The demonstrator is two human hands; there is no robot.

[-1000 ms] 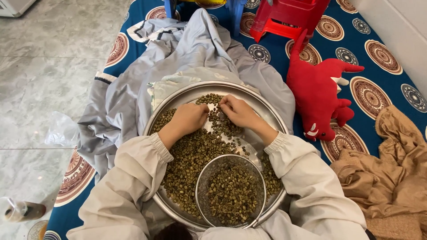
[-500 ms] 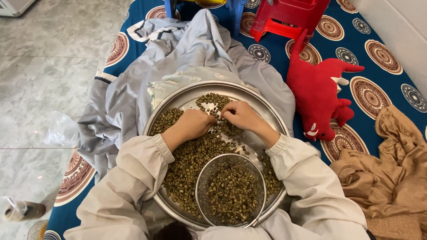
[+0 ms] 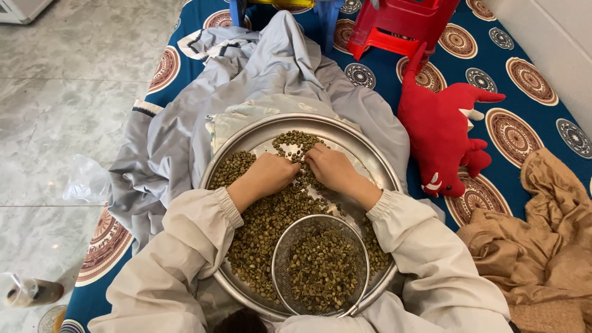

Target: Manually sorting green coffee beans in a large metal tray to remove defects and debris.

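Sorting through a heap of green coffee beans (image 3: 265,222), a person seated on a patterned blue mat (image 3: 530,68) works both hands in a wide round metal tray (image 3: 364,145) that rests on their lap. The left hand (image 3: 270,173) lies knuckles-up on the beans near the tray's middle, its fingers curled down into the pile; whether any bean is pinched beneath them cannot be told. The right hand (image 3: 331,166) sits just beside it, fingertips bent and pressed among the beans, almost touching the left; its hold is likewise hidden. A thin ring of beans curves across the bare metal just beyond the fingertips. Inside the tray's near edge stands a round wire-mesh sieve (image 3: 320,264), partly filled with more beans. Pale cream sleeves gathered at the cuffs cover both arms. Grey cloth (image 3: 271,68) is spread beyond the tray. A red plush toy (image 3: 444,123) lies on the mat to the right, a red plastic stool (image 3: 401,24) above it, and crumpled tan fabric (image 3: 542,246) at the lower right.
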